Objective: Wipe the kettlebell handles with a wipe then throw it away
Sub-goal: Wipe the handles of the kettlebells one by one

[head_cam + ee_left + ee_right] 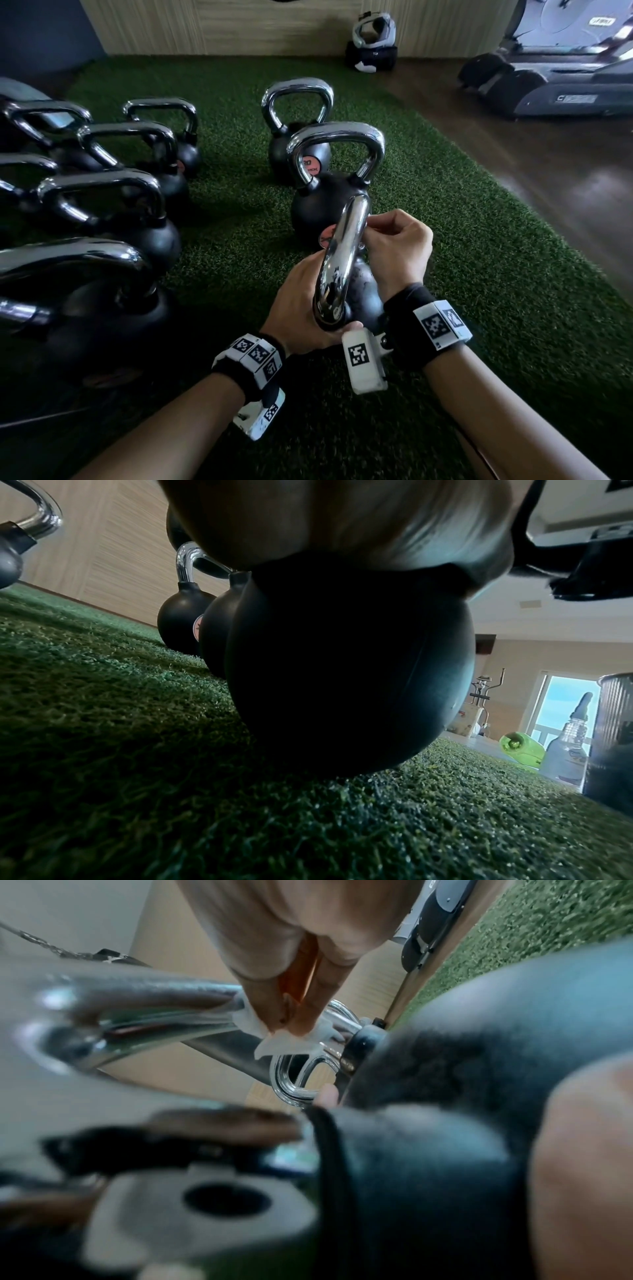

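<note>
Right hand pinching wipe on handle, left hand gripping handle

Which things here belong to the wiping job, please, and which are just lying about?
Belonging to the job:
- white crumpled wipe, pinched by the right hand
- chrome-handled black kettlebell, steadied by the left hand
- other chrome-handled kettlebells

Lying about:
- grey treadmill
- clear spray bottle
- bright green plastic object

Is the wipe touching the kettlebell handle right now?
Touching. The right wrist view shows the wipe, pinched by the right hand, pressed against the chrome handle.
</note>
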The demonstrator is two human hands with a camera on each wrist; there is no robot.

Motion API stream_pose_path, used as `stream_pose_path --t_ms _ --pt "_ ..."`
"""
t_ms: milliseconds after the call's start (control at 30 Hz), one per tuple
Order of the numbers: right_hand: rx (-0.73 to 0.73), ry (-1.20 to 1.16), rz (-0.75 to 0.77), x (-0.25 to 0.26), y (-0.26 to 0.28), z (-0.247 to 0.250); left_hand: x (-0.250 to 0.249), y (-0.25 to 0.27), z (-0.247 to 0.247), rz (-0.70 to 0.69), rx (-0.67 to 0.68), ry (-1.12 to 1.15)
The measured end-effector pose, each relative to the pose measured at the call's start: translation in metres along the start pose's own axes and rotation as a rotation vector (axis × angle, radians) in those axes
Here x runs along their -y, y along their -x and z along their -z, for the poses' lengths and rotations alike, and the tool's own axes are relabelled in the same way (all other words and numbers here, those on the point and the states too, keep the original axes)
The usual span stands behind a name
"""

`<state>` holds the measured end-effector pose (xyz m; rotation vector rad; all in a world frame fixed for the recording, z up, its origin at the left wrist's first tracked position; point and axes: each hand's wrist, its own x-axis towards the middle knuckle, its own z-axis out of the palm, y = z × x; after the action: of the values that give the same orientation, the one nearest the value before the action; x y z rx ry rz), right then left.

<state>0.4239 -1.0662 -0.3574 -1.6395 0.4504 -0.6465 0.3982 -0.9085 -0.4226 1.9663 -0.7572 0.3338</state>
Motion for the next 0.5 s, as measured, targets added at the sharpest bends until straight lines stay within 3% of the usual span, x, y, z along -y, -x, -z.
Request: stream_pose_path --t_ms 167,300,500 --pt "0.036 0.127 -0.031 -0.001 0.0 -0.01 0.011 0.0 -0.004 0.055 -0.002 0.069" --pt "0.029 0.229 0.033 0.002 -0.006 -0.006 0.014 0.003 -0.004 0.123 0.037 0.105" --pt "0.147 0.335 0.17 -0.005 -0.003 -0.001 0.014 0.001 -0.001 0.145 0.073 0.049"
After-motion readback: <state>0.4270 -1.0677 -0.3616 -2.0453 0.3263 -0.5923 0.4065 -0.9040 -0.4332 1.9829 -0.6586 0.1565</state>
